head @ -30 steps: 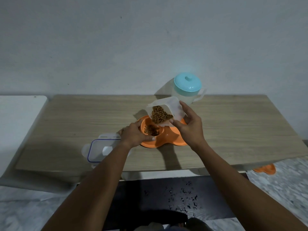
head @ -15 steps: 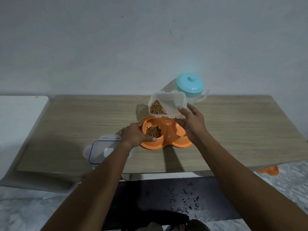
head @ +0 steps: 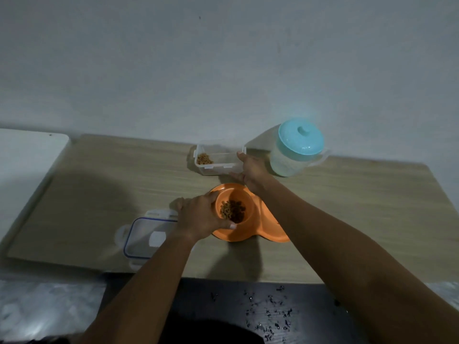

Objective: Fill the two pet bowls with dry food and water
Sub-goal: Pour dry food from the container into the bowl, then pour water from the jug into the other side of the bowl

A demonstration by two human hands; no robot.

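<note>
Kibble (head: pixel 233 211) fills the left bowl (head: pixel 234 210) (left hand (head: pixel 201 218) fingers gripping its rim); right hand (head: pixel 251 170) clasps the container (head: pixel 216 158).

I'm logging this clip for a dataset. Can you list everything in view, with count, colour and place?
table: 1, light wood, against the wall
pet dish: 1, orange, two bowls, front centre of table
kibble: brown, a pile in the left bowl; a little in the food box
food box: 1, clear, open, behind the dish
lid: 1, clear with blue rim, flat on table left of dish
jug: 1, clear with teal lid, back right
white surface: 1, left of table
dark specks: scattered, on dark floor below
left hand: 1, on the dish's left rim
right hand: 1, at the food box's right end
</note>
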